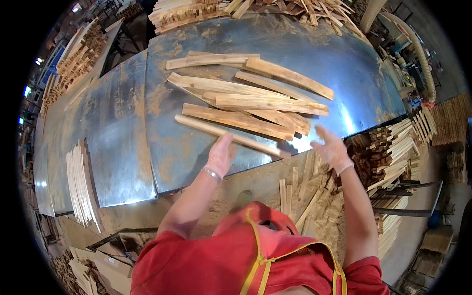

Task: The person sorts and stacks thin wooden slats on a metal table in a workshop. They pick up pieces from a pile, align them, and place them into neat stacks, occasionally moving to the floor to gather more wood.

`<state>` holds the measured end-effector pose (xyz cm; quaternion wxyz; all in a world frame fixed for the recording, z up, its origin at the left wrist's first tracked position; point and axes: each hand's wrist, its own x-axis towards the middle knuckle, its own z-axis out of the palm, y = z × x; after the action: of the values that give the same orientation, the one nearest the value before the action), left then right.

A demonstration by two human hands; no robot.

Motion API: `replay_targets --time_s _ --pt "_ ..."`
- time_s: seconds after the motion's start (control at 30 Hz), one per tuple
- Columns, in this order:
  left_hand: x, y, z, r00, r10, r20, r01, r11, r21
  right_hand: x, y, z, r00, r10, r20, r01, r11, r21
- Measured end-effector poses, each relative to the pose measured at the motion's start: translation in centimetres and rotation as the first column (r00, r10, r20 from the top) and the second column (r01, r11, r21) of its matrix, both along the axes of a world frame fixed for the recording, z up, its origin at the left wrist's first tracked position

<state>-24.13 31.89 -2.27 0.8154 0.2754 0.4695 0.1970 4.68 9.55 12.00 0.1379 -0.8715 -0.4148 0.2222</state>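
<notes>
Hands, left hand [221, 155] and right hand [332, 150], open-fingered beside wooden slats [248, 105] on metal table [123, 132].

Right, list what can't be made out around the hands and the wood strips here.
- Head view: the left hand lies over the nearest wood strip; whether its fingers grip it is hidden underneath.
- Right hand is motion-blurred, so contact with the strip's end cannot be told.
- Lower strips in the loose pile are covered by upper ones.
- Stack at the metal table's far edge is cut off by the frame.
</notes>
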Motion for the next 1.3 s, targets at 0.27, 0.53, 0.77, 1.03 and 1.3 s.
replay_targets --time_s 0.27,0.53,0.77,1.03,1.3 --pt "-8.9 -4.6 -5.5 0.987 -0.135 -0.086 0.128 0.988 -0.085 -7.1 2.3 -10.8 0.916 0.364 0.169 -0.354 0.931 -0.083" --pt "-4.9 -4.2 -7.1 0.957 0.252 0.14 -0.204 0.934 -0.293 -8.9 11.5 -11.9 0.819 0.396 -0.415 -0.45 0.892 -0.036" --pt "-1.3 2.3 -3.8 0.842 0.531 0.088 -0.519 0.845 -0.132 -3.0 21.2 -4.0 0.798 0.586 -0.138 -0.549 0.802 0.235" --pt "-6.4 4.3 -0.5 0.814 0.538 -0.22 -0.525 0.843 0.119 9.7 20.5 -8.1 0.87 0.482 0.104 -0.442 0.855 -0.27" --pt "-12.8 2.4 1.6 0.756 0.44 -0.485 -0.353 0.898 0.264 -0.1 35.9 -10.1 0.813 0.489 0.316 -0.55 0.823 0.142"
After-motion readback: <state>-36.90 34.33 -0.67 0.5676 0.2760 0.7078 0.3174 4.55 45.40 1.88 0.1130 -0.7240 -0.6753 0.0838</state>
